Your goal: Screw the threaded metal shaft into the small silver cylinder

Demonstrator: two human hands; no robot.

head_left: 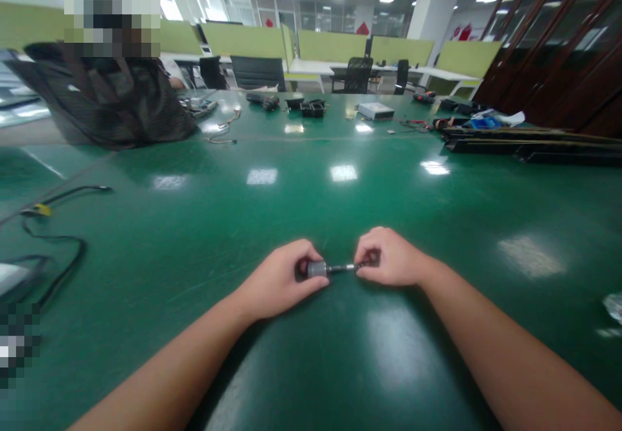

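Observation:
My left hand [279, 282] is closed around a short grey cylinder [318, 269], thumb and fingers on opposite sides. Out of the cylinder's right end runs a thin, shiny metal shaft [342, 268], lying roughly level just above or on the green table. My right hand [396, 257] pinches the far end of this shaft, where a small dark part shows between the fingertips. What kind of tool or part it is, I cannot tell. The fingers hide the cylinder's left end and most of the dark part.
The green table [194, 223] spreads around both hands. A black cable [80, 249] lies at left, below a large dark bag [131, 104]. Along the back are a silver box [375, 111] and black parts [312, 108]. Long black strips [534, 142] lie at right, crumpled clear plastic [614, 306] nearer.

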